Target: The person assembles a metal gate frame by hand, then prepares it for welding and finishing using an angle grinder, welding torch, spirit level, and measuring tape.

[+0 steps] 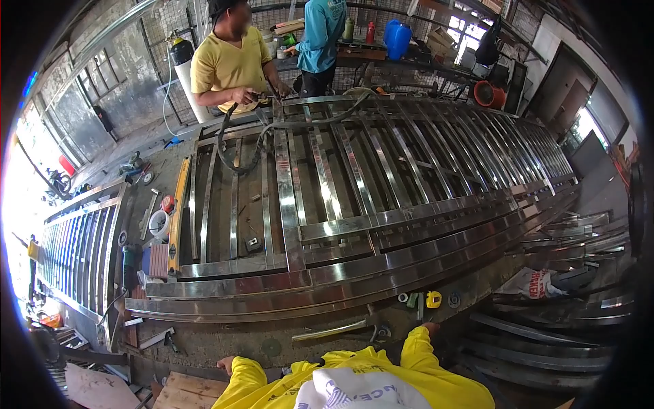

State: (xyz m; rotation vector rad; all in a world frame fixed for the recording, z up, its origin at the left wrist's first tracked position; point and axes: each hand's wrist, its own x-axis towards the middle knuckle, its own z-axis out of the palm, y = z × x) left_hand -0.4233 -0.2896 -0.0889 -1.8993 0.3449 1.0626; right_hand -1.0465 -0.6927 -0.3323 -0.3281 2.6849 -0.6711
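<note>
My left hand (226, 365) rests at the near edge of the workbench (231, 341), small in view, with its fingers too indistinct to read. At the same edge further right, my right hand (431, 328) shows just past the yellow sleeve, near a yellow tape measure (433, 299); its fingers are mostly hidden. Between the hands lies a shiny metal tube (329, 332). Beyond them a large frame of polished metal bars (340, 269) spans the bench. A yellow spirit level (179, 215) lies along the frame's left side.
A person in a yellow shirt (235, 61) stands across the bench, hands at a dark cable (293, 125). Another person in a blue top (320, 34) is behind. A second barred frame (78, 238) stands at left; metal lengths (531, 354) are stacked at lower right.
</note>
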